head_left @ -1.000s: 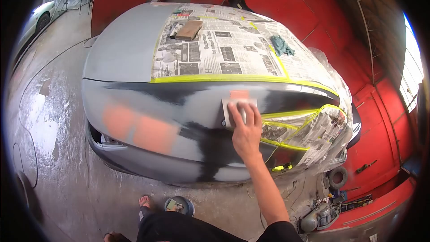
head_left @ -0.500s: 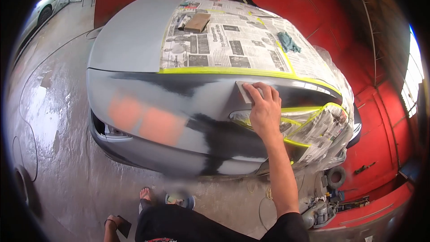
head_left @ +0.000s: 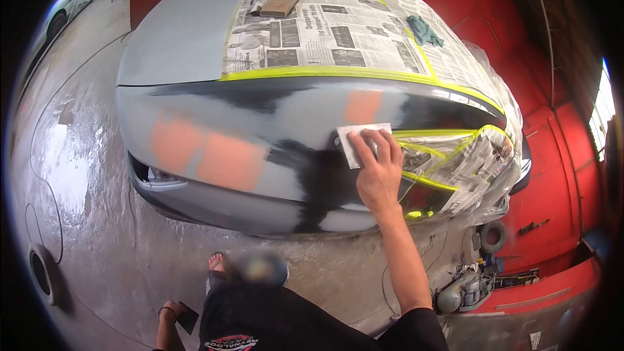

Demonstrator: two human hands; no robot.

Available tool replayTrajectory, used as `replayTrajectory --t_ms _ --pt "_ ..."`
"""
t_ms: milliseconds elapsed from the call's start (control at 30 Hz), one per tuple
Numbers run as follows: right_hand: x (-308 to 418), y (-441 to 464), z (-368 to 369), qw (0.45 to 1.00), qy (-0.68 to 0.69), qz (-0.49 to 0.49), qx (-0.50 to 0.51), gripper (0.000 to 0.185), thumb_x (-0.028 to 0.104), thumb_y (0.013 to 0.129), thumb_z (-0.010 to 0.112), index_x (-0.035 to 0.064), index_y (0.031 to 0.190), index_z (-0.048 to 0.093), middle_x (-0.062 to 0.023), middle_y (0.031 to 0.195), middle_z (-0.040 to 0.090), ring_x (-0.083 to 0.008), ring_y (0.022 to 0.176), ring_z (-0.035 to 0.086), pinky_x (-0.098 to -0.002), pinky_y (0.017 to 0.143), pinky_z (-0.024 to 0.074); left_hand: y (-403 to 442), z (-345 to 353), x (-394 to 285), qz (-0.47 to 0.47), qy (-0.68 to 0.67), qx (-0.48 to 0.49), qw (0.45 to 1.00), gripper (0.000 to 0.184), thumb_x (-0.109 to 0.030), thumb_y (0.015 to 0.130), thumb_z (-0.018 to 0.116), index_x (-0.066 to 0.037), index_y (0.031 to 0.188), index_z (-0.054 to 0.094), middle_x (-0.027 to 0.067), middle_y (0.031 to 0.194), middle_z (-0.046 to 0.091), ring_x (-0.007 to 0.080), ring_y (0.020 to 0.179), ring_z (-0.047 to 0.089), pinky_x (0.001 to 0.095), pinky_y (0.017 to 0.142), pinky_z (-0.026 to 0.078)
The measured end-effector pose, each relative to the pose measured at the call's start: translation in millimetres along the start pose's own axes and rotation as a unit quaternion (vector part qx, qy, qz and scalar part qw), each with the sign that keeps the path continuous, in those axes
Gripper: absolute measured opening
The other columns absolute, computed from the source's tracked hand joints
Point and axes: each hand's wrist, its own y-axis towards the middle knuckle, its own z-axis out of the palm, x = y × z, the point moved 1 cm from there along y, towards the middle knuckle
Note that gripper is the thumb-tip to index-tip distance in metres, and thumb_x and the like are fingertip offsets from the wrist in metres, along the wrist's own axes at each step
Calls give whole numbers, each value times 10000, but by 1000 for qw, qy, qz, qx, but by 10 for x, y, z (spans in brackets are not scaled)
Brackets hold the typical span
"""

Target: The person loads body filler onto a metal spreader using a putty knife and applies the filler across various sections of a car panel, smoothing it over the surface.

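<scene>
The person's right hand [head_left: 378,166] is reaching out over a car [head_left: 325,114] and is keeping a pale sheet [head_left: 348,149] flat under spread, slightly bent fingers, its thumb lying near the sheet's middle; whether the hand is pinching the sheet or only pressing on it, I cannot tell. The pale sheet is lying against the car's side panel, just below a small salmon-coloured patch [head_left: 363,106] and beside the left end of the newspaper-and-tape masking [head_left: 481,159]. Low at the left, the left hand [head_left: 170,312], with a band on its wrist, is gripping a dark sheet [head_left: 188,318] by its edge, well apart from the car. The panel is showing grey and black areas, and two larger salmon blocks [head_left: 231,161] are sitting further left on it. Above, newspaper [head_left: 318,39] edged with yellow tape [head_left: 312,73] is covering part of the upper surface, where a brown block [head_left: 281,3] and a crumpled teal cloth [head_left: 425,31] are resting. A blurred bucket [head_left: 278,273] is standing on the floor near a bare foot [head_left: 216,262].
</scene>
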Motion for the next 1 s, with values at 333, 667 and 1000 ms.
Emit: replayTrajectory --t_ms 333,667,1000 --pt "-325 588 -255 1000 15 3 6 760 -66 844 702 253 1533 678 -70 1498 619 -411 1430 535 -558 1184 451 71 2 -134 4 36 6 999 613 -429 823 895 25 1230 837 212 1275 832 314 1239 792 418 1020 618" --pt "-371 631 -78 1000 26 2 9 786 -86 817 680 250 1527 682 -73 1517 598 -410 1442 511 -544 1195 452 497 119 18 71 114 40 990 577 -395 820 905 22 1214 842 206 1243 841 316 1190 806 427 1000 625" --pt "-235 -209 401 998 8 4 -64 638 3 896 817 253 1479 745 -46 1521 612 -370 1448 529 -495 1201 460 -232 -102 -179 -4 16 -22 1000 572 -336 771 925 48 1187 842 199 1153 848 350 1034 821 460 866 639"
